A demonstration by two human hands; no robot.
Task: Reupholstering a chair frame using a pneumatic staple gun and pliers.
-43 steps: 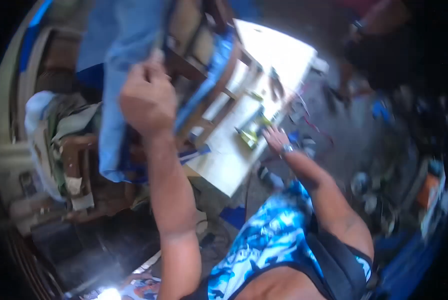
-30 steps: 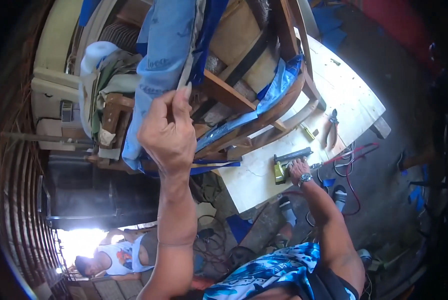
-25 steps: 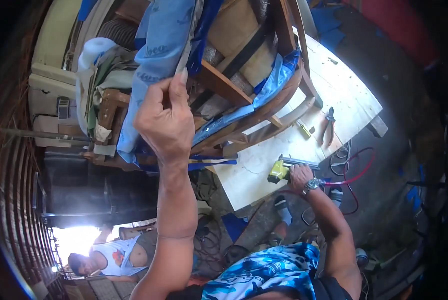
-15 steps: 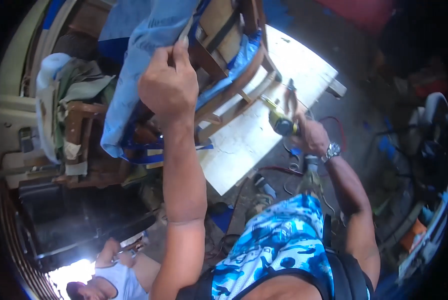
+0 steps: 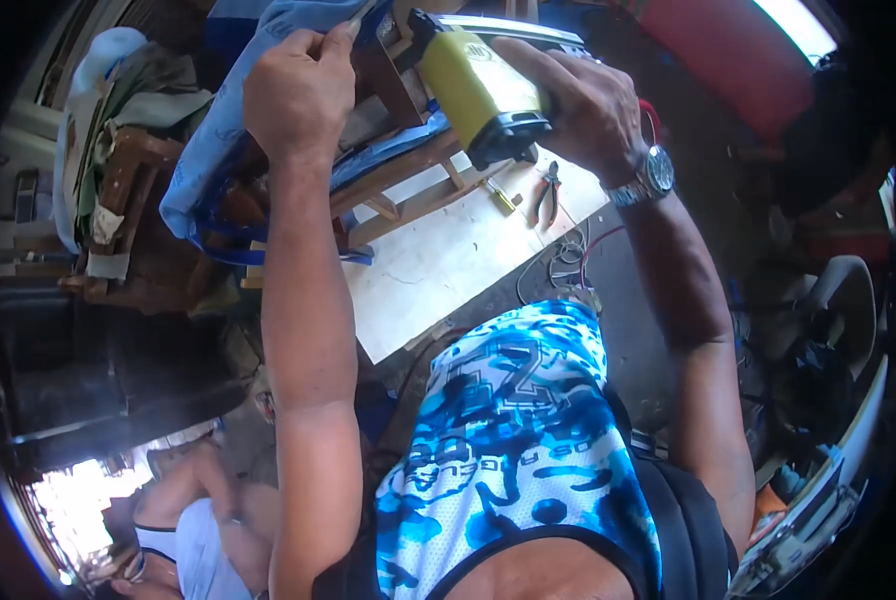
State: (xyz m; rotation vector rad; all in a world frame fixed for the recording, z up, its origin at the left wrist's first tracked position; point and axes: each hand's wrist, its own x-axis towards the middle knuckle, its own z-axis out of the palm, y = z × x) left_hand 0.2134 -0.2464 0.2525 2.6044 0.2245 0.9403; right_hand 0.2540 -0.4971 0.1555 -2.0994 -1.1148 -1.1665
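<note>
With fingers pinched, my left hand (image 5: 301,98) holds the edge of blue fabric (image 5: 208,160) against a wooden chair frame (image 5: 403,180). My right hand (image 5: 598,105) is closed round a yellow and black staple gun (image 5: 483,90), raised over the frame to the right of my left hand. The gun's nose points toward the fabric edge, apart from my left fingers. Under the frame is a white board tabletop (image 5: 428,285). On it lie pliers (image 5: 546,195) with dark and red handles and a small yellow-handled tool (image 5: 505,198).
A worn wooden frame (image 5: 133,190) with cloth piled on it stands at the left, near a black sofa (image 5: 118,350). Another person (image 5: 193,510) sits at the lower left. A hose and cables (image 5: 568,255) lie by the board's right edge. A grey chair (image 5: 843,300) stands far right.
My right hand has risen from the board's right end to the chair frame with the staple gun. The pliers and yellow-handled tool now show uncovered. My left hand keeps its pinch on the fabric.
</note>
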